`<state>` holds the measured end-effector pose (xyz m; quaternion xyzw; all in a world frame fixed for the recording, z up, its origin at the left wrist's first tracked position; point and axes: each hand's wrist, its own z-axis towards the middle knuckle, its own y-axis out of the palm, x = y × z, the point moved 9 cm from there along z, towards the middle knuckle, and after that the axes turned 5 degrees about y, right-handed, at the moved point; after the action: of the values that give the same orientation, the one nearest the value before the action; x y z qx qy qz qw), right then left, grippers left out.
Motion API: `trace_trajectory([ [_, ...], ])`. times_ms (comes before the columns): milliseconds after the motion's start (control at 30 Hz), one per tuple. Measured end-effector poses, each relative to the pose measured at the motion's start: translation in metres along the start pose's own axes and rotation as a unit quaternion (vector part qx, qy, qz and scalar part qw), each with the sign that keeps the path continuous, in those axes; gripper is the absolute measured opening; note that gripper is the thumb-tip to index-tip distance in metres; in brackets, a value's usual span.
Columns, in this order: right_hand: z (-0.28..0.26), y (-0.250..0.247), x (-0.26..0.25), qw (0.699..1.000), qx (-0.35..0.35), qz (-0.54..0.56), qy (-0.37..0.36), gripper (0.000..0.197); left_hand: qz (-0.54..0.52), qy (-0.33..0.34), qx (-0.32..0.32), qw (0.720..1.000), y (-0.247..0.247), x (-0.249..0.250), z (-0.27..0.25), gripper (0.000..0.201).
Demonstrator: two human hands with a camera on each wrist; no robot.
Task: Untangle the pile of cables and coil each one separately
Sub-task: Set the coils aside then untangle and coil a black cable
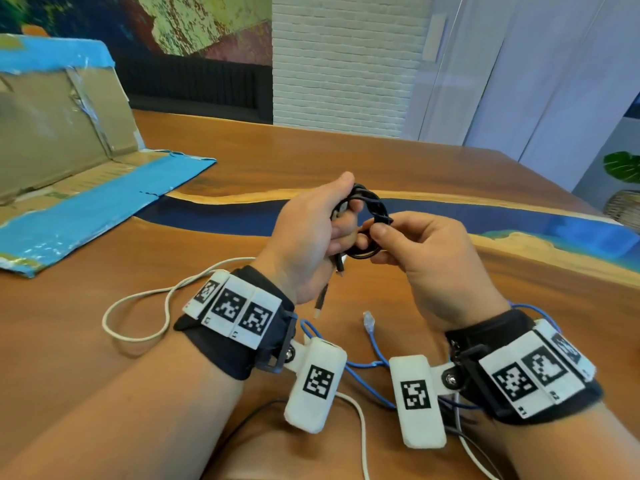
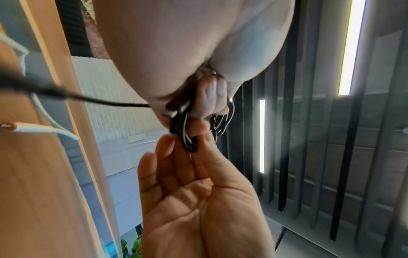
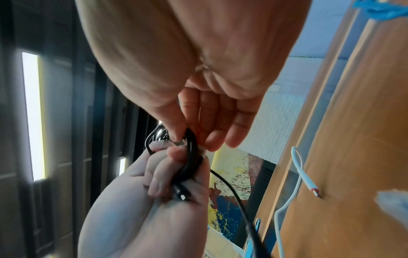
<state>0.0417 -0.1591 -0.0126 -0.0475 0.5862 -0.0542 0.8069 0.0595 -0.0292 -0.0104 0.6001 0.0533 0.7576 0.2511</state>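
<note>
A black cable (image 1: 367, 216) is wound into a small coil held above the table. My left hand (image 1: 311, 233) grips one side of the coil (image 2: 183, 129), fingers curled round the strands, and a loose end with a plug (image 1: 320, 303) hangs below it. My right hand (image 1: 415, 247) pinches the other side of the coil (image 3: 190, 148) between thumb and forefinger. A white cable (image 1: 138, 306) lies looped on the table at the left. A blue network cable (image 1: 372, 344) with a clear plug lies between my wrists.
A flattened cardboard box with blue tape (image 1: 76, 188) lies at the far left of the wooden table (image 1: 381, 161). More cable strands, white and dark, trail under my wrists near the front edge (image 1: 360, 431). A potted plant (image 1: 623, 168) stands off the right edge.
</note>
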Motion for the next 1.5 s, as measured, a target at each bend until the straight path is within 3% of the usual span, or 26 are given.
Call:
trace_trajectory([
  [233,0.000,-0.004,-0.009,0.996,0.025,0.076,-0.035,0.010,0.158,0.074,0.001,0.985,-0.002,0.016,0.002,0.041],
  [467,-0.004,0.021,-0.009,0.958,-0.095,0.268,0.043,0.035,0.105,0.035,0.024,0.994,-0.001,0.004,0.002,0.044],
  [600,-0.007,0.030,-0.012,0.971,-0.119,0.205,0.030,0.046,0.098,0.037,0.022,0.994,-0.003,0.003,0.003,0.042],
  [800,-0.001,0.008,-0.005,0.996,-0.025,0.086,0.010,0.062,0.062,0.062,-0.005,0.996,0.005,0.004,0.003,0.040],
  [967,0.002,-0.013,0.002,0.998,0.064,0.014,0.021,0.043,0.068,0.082,-0.003,0.994,0.006,0.004,0.003,0.041],
  [1167,0.000,-0.017,0.000,0.991,0.092,0.092,0.012,0.026,0.065,0.084,0.046,0.993,-0.007,0.007,0.005,0.043],
  [1333,0.003,0.005,0.013,0.969,0.002,0.227,0.098,0.011,0.069,0.091,0.097,0.989,-0.018,0.008,0.008,0.041],
  [1500,-0.004,0.013,0.014,0.966,-0.051,0.206,0.144,0.004,0.040,0.092,0.127,0.987,-0.024,0.009,0.008,0.040],
])
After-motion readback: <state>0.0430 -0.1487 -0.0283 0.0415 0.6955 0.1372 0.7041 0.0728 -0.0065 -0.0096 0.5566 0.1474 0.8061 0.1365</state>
